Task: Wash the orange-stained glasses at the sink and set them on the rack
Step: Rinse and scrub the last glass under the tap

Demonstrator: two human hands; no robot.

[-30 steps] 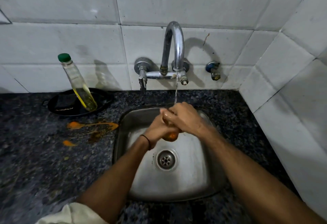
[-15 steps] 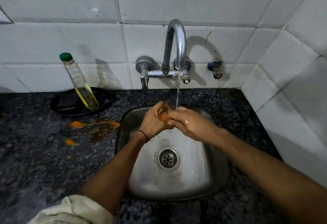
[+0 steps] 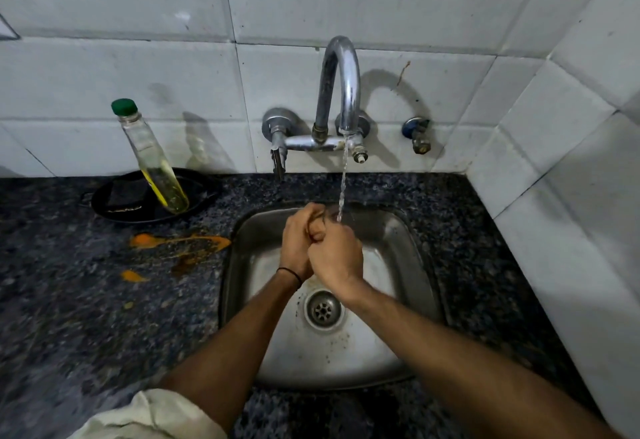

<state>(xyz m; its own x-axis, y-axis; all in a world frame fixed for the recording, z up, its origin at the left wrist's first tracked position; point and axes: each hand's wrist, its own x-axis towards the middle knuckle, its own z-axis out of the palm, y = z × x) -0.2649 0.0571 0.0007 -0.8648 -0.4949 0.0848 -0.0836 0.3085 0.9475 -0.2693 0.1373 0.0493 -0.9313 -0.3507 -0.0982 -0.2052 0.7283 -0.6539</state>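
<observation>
Dim, hard shadows — bowed edges

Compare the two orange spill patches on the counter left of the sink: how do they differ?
The upper spill is a long streak ending near the sink rim; the lower spill is a small separate blob farther from it. The upper has a dark brownish smear below it; the lower is plain orange. Both lie on the dark speckled counter.

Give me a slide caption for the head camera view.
Both hands, left hand and right hand, clasped together over the steel sink beside a thin stream from the tap.
</observation>
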